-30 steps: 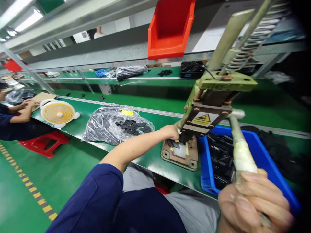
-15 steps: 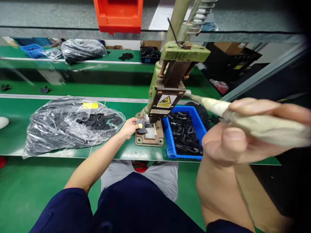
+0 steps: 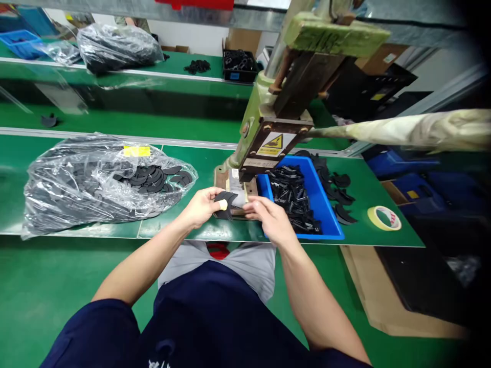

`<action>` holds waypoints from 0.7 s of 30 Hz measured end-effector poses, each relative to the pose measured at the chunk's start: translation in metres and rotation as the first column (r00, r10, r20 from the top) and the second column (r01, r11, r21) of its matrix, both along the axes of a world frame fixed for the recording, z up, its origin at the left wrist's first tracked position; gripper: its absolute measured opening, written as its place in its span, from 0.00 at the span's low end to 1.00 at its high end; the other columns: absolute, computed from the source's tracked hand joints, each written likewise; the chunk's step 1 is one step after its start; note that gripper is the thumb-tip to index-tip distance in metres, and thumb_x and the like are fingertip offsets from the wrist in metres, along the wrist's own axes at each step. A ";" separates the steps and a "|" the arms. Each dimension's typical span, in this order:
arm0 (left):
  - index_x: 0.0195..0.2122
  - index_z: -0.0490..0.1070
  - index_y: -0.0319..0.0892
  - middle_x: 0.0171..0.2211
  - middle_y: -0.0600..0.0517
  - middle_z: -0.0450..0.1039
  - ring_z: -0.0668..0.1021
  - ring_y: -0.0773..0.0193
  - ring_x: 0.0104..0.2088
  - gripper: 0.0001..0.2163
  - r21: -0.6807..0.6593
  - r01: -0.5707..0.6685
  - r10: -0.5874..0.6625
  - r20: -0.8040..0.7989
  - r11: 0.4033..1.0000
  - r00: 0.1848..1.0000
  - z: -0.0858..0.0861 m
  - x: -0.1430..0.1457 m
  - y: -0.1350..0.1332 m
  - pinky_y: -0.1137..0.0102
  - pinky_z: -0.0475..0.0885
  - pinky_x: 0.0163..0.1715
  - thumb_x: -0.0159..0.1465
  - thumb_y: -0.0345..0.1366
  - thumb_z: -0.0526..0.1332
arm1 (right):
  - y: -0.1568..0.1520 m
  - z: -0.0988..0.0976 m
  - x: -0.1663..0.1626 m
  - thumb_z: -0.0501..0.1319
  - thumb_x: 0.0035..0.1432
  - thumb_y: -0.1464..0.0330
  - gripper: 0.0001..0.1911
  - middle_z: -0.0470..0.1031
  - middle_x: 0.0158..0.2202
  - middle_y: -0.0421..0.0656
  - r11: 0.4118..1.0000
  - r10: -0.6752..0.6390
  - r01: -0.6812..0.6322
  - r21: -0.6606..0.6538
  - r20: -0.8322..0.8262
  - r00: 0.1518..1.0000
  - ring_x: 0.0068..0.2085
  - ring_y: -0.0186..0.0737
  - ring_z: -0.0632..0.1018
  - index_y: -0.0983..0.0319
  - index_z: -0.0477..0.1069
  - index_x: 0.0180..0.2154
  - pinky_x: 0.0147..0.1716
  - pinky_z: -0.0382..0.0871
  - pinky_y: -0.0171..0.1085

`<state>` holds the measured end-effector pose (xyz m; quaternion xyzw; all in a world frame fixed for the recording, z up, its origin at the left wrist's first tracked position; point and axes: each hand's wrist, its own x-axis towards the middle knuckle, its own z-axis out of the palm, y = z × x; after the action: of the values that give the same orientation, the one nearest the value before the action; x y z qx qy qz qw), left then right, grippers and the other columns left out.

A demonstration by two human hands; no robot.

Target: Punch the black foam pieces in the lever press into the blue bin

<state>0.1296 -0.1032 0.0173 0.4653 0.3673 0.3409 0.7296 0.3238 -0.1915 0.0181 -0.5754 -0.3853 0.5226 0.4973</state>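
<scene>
In the head view my left hand point(image 3: 202, 207), with a yellow wrap on its thumb tip, pinches a dark grey curved plastic piece point(image 3: 227, 200) at the base of a hand press point(image 3: 256, 135). The piece lies in front of a pale fixture block point(image 3: 238, 194) under the raised press head. My right hand point(image 3: 270, 217) is at the fixture's right side, fingers bent and close together; whatever is between its fingertips is too small to make out. Nobody holds the cloth-wrapped press lever point(image 3: 414, 129), which sticks out to the right.
A clear bag of dark curved pieces point(image 3: 95, 189) lies left of the press. To the right stands a blue bin point(image 3: 330, 220) of small black parts. Beyond it lie loose curved pieces point(image 3: 341, 197) and a tape roll point(image 3: 371, 217). A metal shelf point(image 3: 126, 10) runs above.
My right hand has let go of the press lever and come down to the fixture beside my left hand. My left hand stays on the curved piece. The view has shifted.
</scene>
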 end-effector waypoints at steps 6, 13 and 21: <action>0.42 0.81 0.40 0.42 0.46 0.81 0.80 0.57 0.43 0.15 0.209 0.216 -0.191 -0.133 0.954 0.973 0.017 -0.006 -0.012 0.67 0.73 0.47 0.53 0.35 0.71 | 0.000 -0.017 -0.008 0.68 0.53 0.52 0.22 0.71 0.21 0.41 0.885 0.341 -0.435 -0.169 -0.402 0.850 0.23 0.34 0.73 0.66 0.73 0.33 0.22 0.66 0.33; 0.43 0.83 0.47 0.43 0.47 0.82 0.81 0.55 0.45 0.12 0.425 0.464 -0.356 -0.313 0.777 0.881 0.048 -0.018 -0.015 0.69 0.72 0.49 0.58 0.32 0.68 | -0.026 -0.026 -0.025 0.72 0.49 0.51 0.24 0.59 0.19 0.32 0.873 0.372 -0.484 -0.062 -0.558 0.742 0.20 0.26 0.57 0.64 0.71 0.35 0.19 0.49 0.30; 0.34 0.83 0.46 0.34 0.45 0.81 0.82 0.54 0.41 0.09 0.293 0.461 -0.384 -0.284 0.838 0.878 0.061 -0.019 -0.027 0.70 0.73 0.45 0.52 0.29 0.72 | -0.046 -0.027 -0.038 0.70 0.55 0.57 0.17 0.69 0.23 0.37 0.950 0.275 -0.313 -0.020 -0.424 0.863 0.24 0.30 0.67 0.64 0.74 0.36 0.21 0.52 0.33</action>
<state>0.1111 -0.1305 0.0784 0.6917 0.2641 0.1784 0.6481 0.2860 -0.2374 -0.0086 -0.4067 -0.3304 0.7192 0.4562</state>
